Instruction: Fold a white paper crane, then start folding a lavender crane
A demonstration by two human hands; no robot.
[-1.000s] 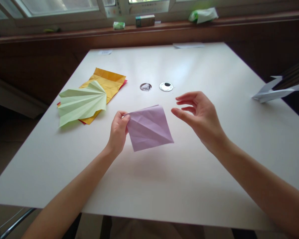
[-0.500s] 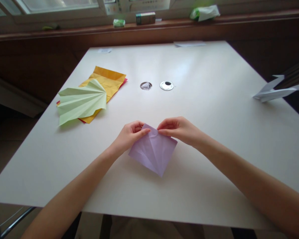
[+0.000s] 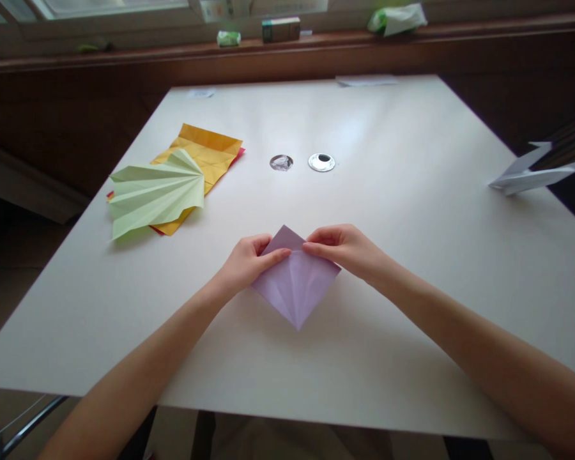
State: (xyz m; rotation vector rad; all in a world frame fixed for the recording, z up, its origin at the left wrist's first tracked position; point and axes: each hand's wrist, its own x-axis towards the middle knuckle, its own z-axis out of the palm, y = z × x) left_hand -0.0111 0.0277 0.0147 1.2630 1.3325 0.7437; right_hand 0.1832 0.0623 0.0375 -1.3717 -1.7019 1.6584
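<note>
One sheet of purple paper, folded and creased, set cornerwise at the near middle of a white table. Left hand: fingers closed on the paper's left far edge, thumb flat on top. Right hand: thumb and fingertips pinching the right far edge. Far left, a pile: pleated green paper over yellow paper, with red paper showing beneath. Far middle, two round pieces side by side: a dull disc on the left, a shiny disc on the right. Far right, a folded white paper near the table's edge.
</note>
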